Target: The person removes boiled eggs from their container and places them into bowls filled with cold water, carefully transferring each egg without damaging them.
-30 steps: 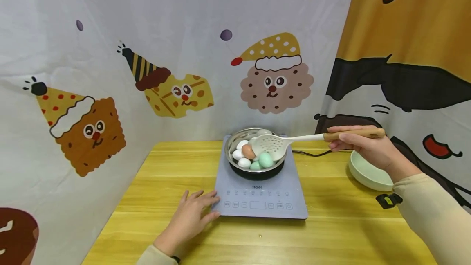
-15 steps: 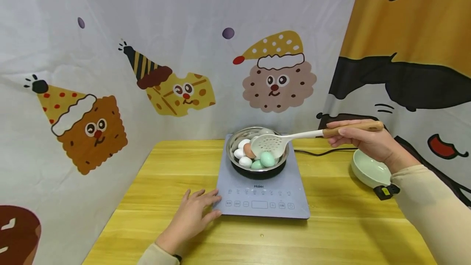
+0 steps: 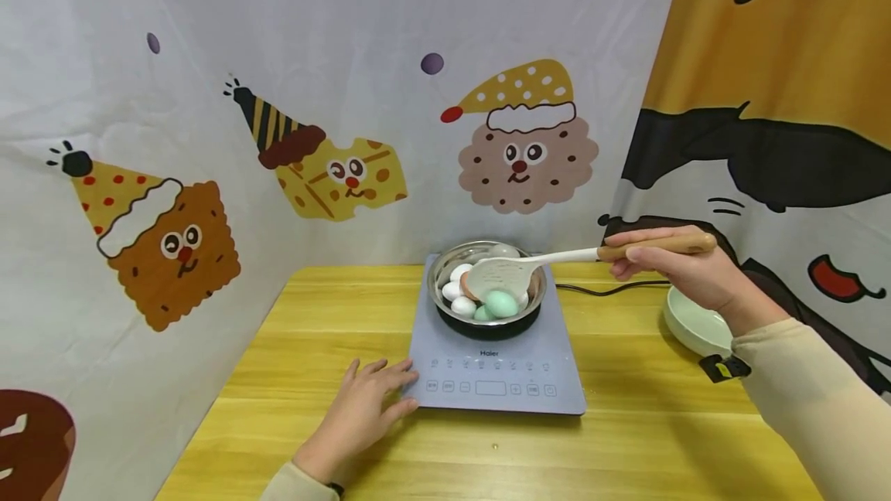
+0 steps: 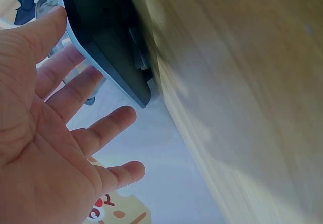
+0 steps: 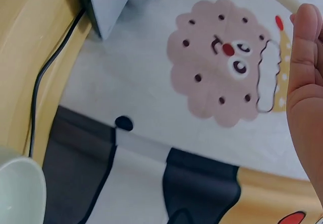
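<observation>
My right hand [image 3: 678,265] grips the wooden handle of a white slotted skimmer [image 3: 557,257]. The skimmer's perforated head lies over the eggs in a steel pan [image 3: 437,292]. A mint-green egg [image 3: 501,304] shows at the near edge of the head, and white eggs [image 3: 462,306] sit to its left; a brown egg is mostly hidden behind the head. The pan stands on a grey induction cooktop [image 3: 497,369]. My left hand [image 3: 365,404], fingers spread, touches the cooktop's left edge. In the left wrist view the thumb and fingers reach along the cooktop's rim [image 4: 96,60].
A pale green bowl [image 3: 696,323] stands on the wooden table [image 3: 334,308] at the right, below my right forearm. A black cord [image 3: 599,291] runs from the cooktop toward it. A printed cloth [image 3: 390,22] hangs behind and on both sides.
The skimmer has tilted and shifted slightly left and down in the pan, with my right hand following it left. The mint-green egg has shifted slightly. My left hand stays at the cooktop's edge.
</observation>
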Motion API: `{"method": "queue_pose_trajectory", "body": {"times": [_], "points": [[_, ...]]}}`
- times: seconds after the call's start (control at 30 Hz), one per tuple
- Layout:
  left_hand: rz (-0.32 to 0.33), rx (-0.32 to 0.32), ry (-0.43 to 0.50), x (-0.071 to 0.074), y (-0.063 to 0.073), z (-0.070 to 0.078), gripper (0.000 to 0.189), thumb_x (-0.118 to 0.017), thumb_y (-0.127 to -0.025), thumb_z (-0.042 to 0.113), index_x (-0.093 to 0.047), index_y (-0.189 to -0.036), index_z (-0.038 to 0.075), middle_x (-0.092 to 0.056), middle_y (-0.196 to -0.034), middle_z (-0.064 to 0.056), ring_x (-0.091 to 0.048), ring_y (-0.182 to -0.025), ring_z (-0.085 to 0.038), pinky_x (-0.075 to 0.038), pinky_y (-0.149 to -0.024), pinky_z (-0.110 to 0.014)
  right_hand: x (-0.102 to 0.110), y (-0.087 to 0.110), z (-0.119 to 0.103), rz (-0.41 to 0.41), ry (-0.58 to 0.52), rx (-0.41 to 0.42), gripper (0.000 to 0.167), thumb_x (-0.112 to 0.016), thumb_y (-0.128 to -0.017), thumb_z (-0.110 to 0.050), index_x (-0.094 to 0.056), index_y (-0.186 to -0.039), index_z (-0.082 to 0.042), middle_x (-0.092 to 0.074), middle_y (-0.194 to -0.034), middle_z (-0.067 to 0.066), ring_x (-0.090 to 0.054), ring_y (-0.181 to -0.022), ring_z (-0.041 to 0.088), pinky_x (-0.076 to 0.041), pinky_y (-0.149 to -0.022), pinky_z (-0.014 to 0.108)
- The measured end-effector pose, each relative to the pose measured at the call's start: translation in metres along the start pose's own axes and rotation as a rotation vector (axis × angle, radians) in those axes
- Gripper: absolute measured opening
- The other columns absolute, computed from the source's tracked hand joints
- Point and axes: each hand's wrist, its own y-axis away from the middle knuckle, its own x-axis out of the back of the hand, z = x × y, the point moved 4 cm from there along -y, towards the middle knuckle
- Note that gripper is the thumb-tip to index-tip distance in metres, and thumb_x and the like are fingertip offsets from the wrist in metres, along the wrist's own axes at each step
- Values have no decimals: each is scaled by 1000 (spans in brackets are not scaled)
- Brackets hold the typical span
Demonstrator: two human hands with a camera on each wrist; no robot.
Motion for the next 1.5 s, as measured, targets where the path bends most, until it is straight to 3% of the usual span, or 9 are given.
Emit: {"method": "queue_pose_trajectory", "body": {"times": [0.13,0.37,0.5,0.67,0.9,1.07,1.27,1.5], "points": [[6,-1,4,-1,0,-1,44,-80,-95,38,-75,-135,20,-66,-152,-1,-58,-141,-48,-24,-123,-81,-11,-3,-6,-10,51,6,32,-50,-103,18,-65,-131,17,-81,-121,15,-81,-97,20,-68,-85,33],[4,-1,4,-3,0,-1,44,-80,-95,38,-75,-135,21,-65,-152,0,-59,-140,-47,-25,-123,-82,-14,1,0,17,92,-70,31,-51,-106,11,-65,-133,14,-82,-120,9,-81,-96,18,-68,-85,30],[-4,0,13,-3,0,-1,44,-80,-95,38,-74,-135,21,-65,-153,0,-59,-141,-48,-24,-123,-82,-9,12,9,38,3,-67,32,-45,-106,13,-61,-134,19,-82,-119,11,-80,-94,19,-67,-85,30],[-2,3,18,-1,0,-2,44,-81,-95,37,-74,-135,20,-65,-153,-1,-58,-141,-48,-24,-123,-82,-6,19,17,-15,-167,27,35,-36,-105,20,-51,-135,28,-77,-126,23,-79,-100,26,-67,-87,33],[-7,7,22,-1,-1,-2,45,-80,-96,38,-74,-137,22,-63,-155,0,-58,-142,-47,-24,-124,-81,-6,25,15,-35,-131,60,37,-36,-103,22,-52,-136,26,-77,-126,23,-79,-100,25,-67,-85,32],[-4,12,29,1,-1,-2,45,-80,-96,38,-74,-137,22,-64,-155,0,-58,-142,-46,-23,-124,-80,-12,24,14,29,-75,-88,34,-40,-111,8,-59,-137,17,-81,-120,13,-80,-94,22,-68,-81,31],[-7,13,33,1,1,-1,45,-79,-96,38,-73,-138,21,-64,-155,0,-59,-141,-47,-25,-124,-80,-12,23,24,55,-244,-192,44,-29,-118,-12,-61,-136,13,-83,-115,14,-81,-90,20,-69,-77,34],[-17,5,24,0,1,0,45,-78,-97,38,-73,-138,21,-63,-155,0,-60,-140,-47,-25,-123,-81,-16,37,46,241,-359,-424,48,-38,-119,-34,-71,-131,-3,-82,-118,13,-82,-92,21,-69,-83,35]]}}
